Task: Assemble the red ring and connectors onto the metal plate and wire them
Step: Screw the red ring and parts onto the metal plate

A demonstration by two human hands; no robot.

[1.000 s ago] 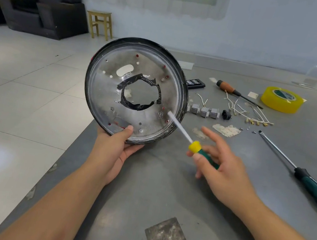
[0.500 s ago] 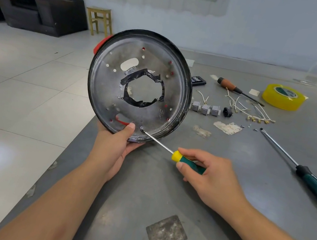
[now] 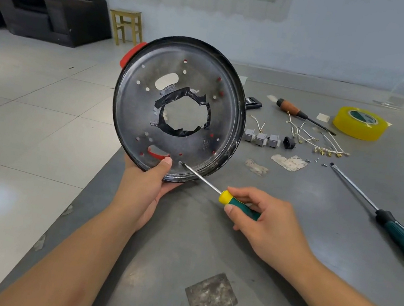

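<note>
We hold the metal plate [image 3: 132, 113] upright over the bench's [image 3: 179, 243] left edge. Our left hand [image 3: 143, 191] grips its lower rim, the thumb pressed on the inner face and the other fingers hidden behind. The plate looks stiff and quite light, since one hand carries it, but its rim is thin and the face is smooth, so we judge it can slip or turn under a push. The lower rim close to the screw is the good place to hold, because it answers the tool's force.

The red ring [image 3: 131, 55] sits behind the plate. We see it only as a tab at the upper left rim, as red in the slot beside our thumb and in several small holes; its full shape is hidden. Black tape [image 3: 178, 97] lines the middle opening.

Our right hand [image 3: 271, 227] is closed around the small screwdriver [image 3: 237, 205] with green and yellow handle. Its tip [image 3: 181, 163] is at a hole just right of the thumb; we cannot tell if a screw sits there.

Further right, toward the bench's far edge, the connectors [image 3: 261, 138] and the wires [image 3: 313, 142] lie loose, well apart from the plate. They look small and light, and the thin wires bend easily. The far right edge of the view cuts off a long screwdriver's [image 3: 396, 235] handle.
</note>
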